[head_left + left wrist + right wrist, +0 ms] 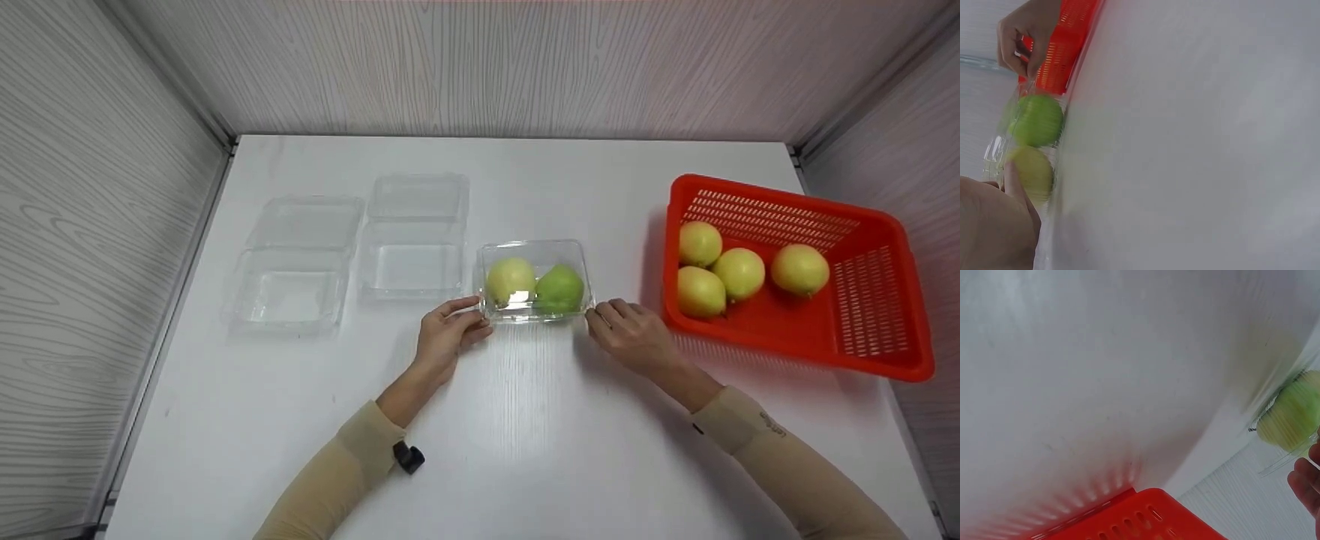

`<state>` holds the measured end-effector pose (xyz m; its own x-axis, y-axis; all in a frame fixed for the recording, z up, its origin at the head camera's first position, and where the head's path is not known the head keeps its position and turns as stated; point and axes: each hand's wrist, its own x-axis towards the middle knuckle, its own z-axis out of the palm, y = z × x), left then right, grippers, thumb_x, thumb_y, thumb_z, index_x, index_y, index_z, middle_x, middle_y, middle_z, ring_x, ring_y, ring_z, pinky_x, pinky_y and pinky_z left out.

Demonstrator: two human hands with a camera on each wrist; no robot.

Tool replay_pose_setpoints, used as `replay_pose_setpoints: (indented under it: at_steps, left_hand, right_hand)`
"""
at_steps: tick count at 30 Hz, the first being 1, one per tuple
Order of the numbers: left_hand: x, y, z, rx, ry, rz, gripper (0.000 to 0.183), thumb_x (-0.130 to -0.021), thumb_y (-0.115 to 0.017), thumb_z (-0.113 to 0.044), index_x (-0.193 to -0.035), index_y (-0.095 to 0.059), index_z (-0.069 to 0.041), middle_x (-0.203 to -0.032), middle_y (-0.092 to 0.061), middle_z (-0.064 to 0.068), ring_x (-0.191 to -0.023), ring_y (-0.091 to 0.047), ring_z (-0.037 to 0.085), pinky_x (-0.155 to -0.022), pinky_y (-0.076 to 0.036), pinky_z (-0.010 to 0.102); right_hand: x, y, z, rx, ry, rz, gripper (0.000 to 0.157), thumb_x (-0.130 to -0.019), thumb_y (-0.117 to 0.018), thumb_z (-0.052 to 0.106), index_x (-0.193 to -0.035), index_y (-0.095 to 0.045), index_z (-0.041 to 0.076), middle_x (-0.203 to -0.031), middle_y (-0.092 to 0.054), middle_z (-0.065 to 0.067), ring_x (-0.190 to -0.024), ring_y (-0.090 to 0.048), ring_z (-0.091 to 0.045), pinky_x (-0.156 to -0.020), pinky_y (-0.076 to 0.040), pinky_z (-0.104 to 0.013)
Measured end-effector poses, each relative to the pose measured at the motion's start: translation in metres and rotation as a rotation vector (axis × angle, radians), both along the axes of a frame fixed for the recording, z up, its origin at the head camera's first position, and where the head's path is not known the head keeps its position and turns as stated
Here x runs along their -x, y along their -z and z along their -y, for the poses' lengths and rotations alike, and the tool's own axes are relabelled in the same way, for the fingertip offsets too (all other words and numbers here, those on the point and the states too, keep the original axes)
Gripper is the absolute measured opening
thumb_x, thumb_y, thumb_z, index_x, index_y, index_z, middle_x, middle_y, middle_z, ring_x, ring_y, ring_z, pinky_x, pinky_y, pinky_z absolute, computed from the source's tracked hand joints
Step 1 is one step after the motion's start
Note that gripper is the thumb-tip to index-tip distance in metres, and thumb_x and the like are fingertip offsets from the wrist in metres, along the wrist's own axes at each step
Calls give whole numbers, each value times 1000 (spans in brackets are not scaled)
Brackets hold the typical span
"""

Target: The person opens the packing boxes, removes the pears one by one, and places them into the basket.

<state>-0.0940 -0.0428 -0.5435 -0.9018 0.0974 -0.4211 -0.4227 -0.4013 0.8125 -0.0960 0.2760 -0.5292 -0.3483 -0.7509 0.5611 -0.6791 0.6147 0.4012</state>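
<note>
A clear plastic clamshell box [534, 309] sits mid-table with its lid down over two round fruits. The yellow fruit [511, 281] is at the left, and the green fruit [559, 289] is beside it at the right. At the box's front left corner, my left hand [444, 337] holds the edge between thumb and fingers. My right hand [632, 335] pinches the front right corner with curled fingers. The left wrist view shows the right fingertips on the rim and a left finger along the box. Only some right fingers show in the right wrist view.
To the right stands a red plastic basket [795, 341] with several yellow fruits [739, 274] inside. Two clear clamshell boxes with raised lids, the left box [292, 296] and the right box [414, 266], stand on the left. Wood-patterned panels [510, 71] border the white table [525, 450].
</note>
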Motion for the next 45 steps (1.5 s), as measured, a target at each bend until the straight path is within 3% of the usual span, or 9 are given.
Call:
replay_pose_setpoints:
  at_steps: [7, 19, 27, 45]
  left_hand:
    - [-10, -1, -6, -1, 8, 46, 34, -98, -67, 3, -130, -57, 7, -100, -74, 14, -87, -76, 15, -85, -69, 28]
    - [-24, 7, -35, -38, 116, 107, 27, -97, -69, 1, -122, -62, 7, -91, -75, 5, -80, -76, 12, -82, -69, 28]
    - [-25, 8, -55, -57, 130, 108, 17, -98, -71, -2, -113, -66, 2, -88, -76, 2, -77, -76, 12, -79, -69, 28]
    - [-22, 8, -92, -54, 154, 84, 22, -96, -75, -11, -113, -70, 3, -97, -80, 10, -78, -77, 13, -82, -70, 34]
  right_hand:
    - [-2, -1, 2, -5, 7, 17, 33, -110, -47, 13, -94, -73, 1, -80, -70, -11, -68, -71, -25, -56, -65, -32]
    - [-2, 1, 2, 0, -9, 17, 31, -110, -48, 13, -93, -73, 3, -80, -72, -10, -67, -72, -25, -56, -65, -34]
    - [-1, 1, 3, 13, -9, 19, 30, -109, -50, 14, -93, -72, 4, -80, -71, -9, -68, -71, -25, -56, -65, -34]
    - [1, -1, 3, 16, 12, 4, 32, -110, -49, 20, -96, -72, 3, -83, -72, -10, -70, -72, -25, -58, -66, -35]
